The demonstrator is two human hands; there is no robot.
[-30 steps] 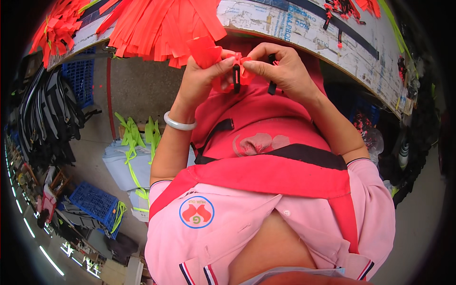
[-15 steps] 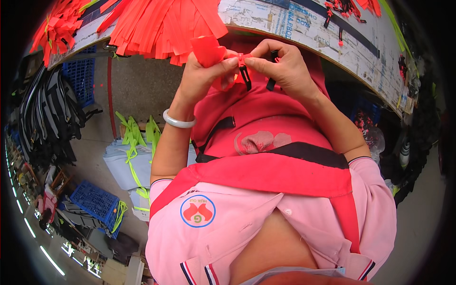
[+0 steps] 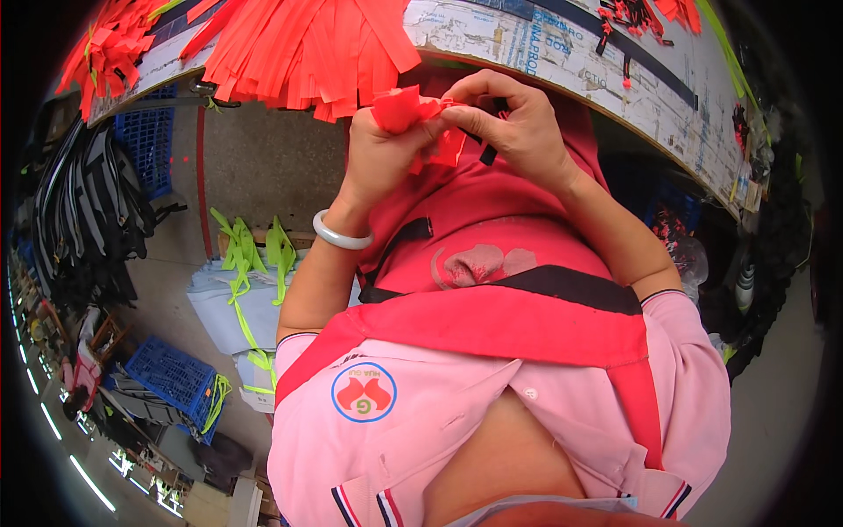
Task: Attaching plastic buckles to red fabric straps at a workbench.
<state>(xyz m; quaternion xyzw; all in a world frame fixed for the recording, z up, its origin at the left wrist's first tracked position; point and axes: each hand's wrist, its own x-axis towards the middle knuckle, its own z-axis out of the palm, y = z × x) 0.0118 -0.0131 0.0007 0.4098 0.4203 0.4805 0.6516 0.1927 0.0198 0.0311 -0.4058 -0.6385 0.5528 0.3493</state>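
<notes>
Just below the worktop (image 3: 562, 53) edge, both hands meet over the person's lap. Left hand (image 3: 382, 154) is closed around a folded piece of orange-red strap (image 3: 399, 110), thumb and fingers pinching it tight. Right hand (image 3: 518, 123) curls in from the other side, fingertips pressed on the same strap where a small black clip (image 3: 488, 155) hangs just under the knuckles. A pale bangle (image 3: 341, 235) sits on the left wrist. Above the hands, a thick fan of orange-red strips (image 3: 307, 48) spills over the worktop's rim. Down on the floor to the left lie neon-green straps (image 3: 250, 255) on grey bags, with blue crates (image 3: 162, 378) nearby.
</notes>
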